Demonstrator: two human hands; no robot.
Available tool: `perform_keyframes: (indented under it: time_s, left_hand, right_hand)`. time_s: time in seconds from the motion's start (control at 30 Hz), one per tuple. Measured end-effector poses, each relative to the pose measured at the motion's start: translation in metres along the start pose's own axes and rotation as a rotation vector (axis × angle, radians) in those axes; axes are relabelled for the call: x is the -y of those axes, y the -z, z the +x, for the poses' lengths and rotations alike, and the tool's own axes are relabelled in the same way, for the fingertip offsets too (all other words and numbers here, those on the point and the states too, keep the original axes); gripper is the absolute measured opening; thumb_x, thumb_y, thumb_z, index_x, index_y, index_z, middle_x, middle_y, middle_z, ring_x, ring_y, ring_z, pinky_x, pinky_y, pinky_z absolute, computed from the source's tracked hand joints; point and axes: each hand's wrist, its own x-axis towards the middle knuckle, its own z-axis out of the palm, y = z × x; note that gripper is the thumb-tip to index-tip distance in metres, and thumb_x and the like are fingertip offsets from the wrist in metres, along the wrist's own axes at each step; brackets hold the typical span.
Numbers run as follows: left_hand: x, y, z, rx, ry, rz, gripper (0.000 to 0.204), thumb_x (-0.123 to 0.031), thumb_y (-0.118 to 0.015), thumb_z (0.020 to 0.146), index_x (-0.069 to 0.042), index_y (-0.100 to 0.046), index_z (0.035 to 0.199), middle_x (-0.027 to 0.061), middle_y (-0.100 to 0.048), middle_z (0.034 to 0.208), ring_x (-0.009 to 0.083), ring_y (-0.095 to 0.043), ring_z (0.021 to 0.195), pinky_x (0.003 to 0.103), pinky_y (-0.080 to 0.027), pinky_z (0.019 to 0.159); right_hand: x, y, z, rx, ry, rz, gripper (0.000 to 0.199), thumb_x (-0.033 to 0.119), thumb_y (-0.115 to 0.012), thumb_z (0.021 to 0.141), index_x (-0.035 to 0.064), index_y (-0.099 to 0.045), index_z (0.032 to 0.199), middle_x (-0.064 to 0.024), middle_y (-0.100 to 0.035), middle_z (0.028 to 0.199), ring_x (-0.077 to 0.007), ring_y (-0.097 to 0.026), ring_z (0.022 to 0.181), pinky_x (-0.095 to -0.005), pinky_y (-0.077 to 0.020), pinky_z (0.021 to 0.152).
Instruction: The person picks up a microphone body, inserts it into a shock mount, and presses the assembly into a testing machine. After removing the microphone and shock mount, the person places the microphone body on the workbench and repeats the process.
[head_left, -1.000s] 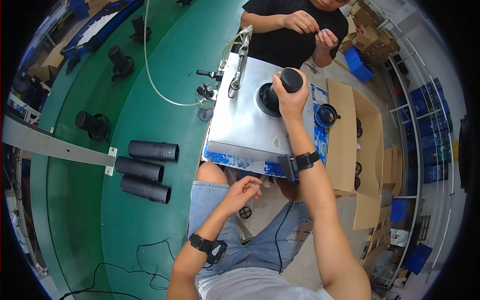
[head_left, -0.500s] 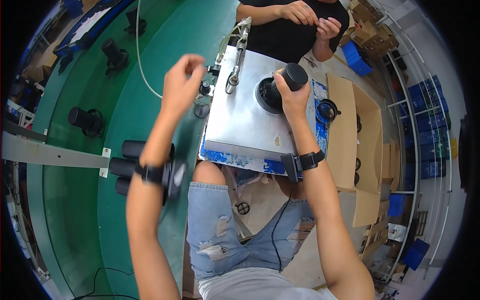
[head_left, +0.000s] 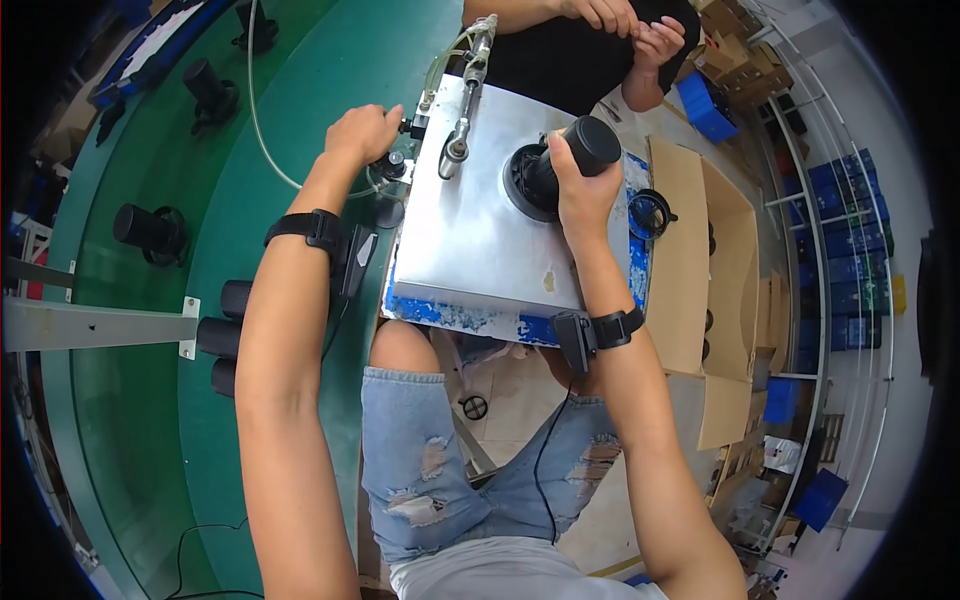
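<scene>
Right grip (head_left: pixel 583 198) closed around smooth black cylinder (head_left: pixel 594 143), upper middle of frame. Cylinder's tilted, lower end at a round black flange (head_left: pixel 522 180) on the flat, shiny sheet-metal box (head_left: pixel 480 240). Left grip (head_left: pixel 362 133), upper left of center: fingers curled, up against a stubby black lever (head_left: pixel 405 126); contact's mostly hidden, can't tell if it's closed on it. Slim metal actuator (head_left: pixel 463 115) runs over the box's left side, rounded tip. Box sits on a board (head_left: pixel 450 312) with chipped blue paint; spoked black ring (head_left: pixel 650 214) to its right. Smooth green tabletop (head_left: pixel 330 60), left: three black tubes (head_left: pixel 217 338), partly behind left forearm (head_left: pixel 280 380). Open brown cardboard carton (head_left: pixel 678 260), right.
</scene>
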Motion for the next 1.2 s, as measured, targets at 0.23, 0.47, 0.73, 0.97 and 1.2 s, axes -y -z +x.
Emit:
perform_keyframes:
  time_s: [0.23, 0.47, 0.73, 0.97, 1.2]
  left_hand:
    - [0.003, 0.007, -0.02, -0.067, 0.015, -0.126, 0.065, -0.058, -0.043, 0.088, 0.0, -0.07, 0.097, 0.0265, -0.066, 0.093, 0.0406, -0.062, 0.095, 0.044, -0.047, 0.088]
    - [0.029, 0.026, -0.074, -0.31, -0.153, -0.478, 0.047, -0.039, -0.055, 0.09, -0.002, -0.057, 0.119, 0.0218, -0.059, 0.118, 0.0363, -0.058, 0.106, 0.041, -0.045, 0.091]
    - [-0.088, 0.097, -0.271, -0.273, -0.553, -1.1, 0.083, -0.014, -0.073, 0.073, -0.005, -0.028, 0.143, 0.0138, -0.047, 0.134, 0.0236, -0.049, 0.117, 0.036, -0.039, 0.099]
    - [-0.093, 0.04, -0.339, -0.022, -0.407, -1.532, 0.091, -0.015, -0.077, 0.065, 0.004, -0.028, 0.14, 0.0149, -0.045, 0.132, 0.0222, -0.046, 0.123, 0.038, -0.037, 0.104]
    - [-0.093, 0.021, -0.362, 0.547, -0.505, -2.135, 0.076, -0.042, -0.058, 0.083, 0.004, -0.034, 0.139, 0.0249, -0.046, 0.134, 0.0352, -0.052, 0.12, 0.046, -0.044, 0.1]
  right_hand:
    - [-0.003, -0.005, 0.001, -0.023, 0.003, 0.059, 0.023, 0.014, -0.076, 0.078, 0.0037, -0.061, 0.091, -0.0025, -0.065, 0.085, -0.0099, -0.059, 0.077, -0.0247, -0.0472, 0.074]
    - [0.037, 0.016, 0.033, -0.281, 0.305, -0.198, 0.031, 0.018, -0.075, 0.08, -0.0013, -0.059, 0.099, -0.007, -0.06, 0.094, -0.0154, -0.057, 0.086, -0.0333, -0.0472, 0.084]
    - [0.239, 0.035, 0.013, 0.286, 0.196, 0.303, 0.052, 0.044, -0.058, 0.088, -0.0034, -0.055, 0.108, -0.0128, -0.063, 0.087, -0.0175, -0.062, 0.076, -0.0295, -0.0515, 0.071]
    - [0.238, 0.059, -0.085, 0.683, -0.279, 0.519, 0.062, 0.02, -0.062, 0.08, -0.0072, -0.039, 0.131, -0.0137, -0.054, 0.117, -0.0202, -0.053, 0.11, -0.0328, -0.0404, 0.097]
    - [0.245, 0.082, -0.094, 0.729, -0.242, 0.588, 0.067, 0.016, -0.074, 0.077, -0.0049, -0.039, 0.131, -0.0142, -0.054, 0.118, -0.0191, -0.053, 0.109, -0.0333, -0.0399, 0.098]
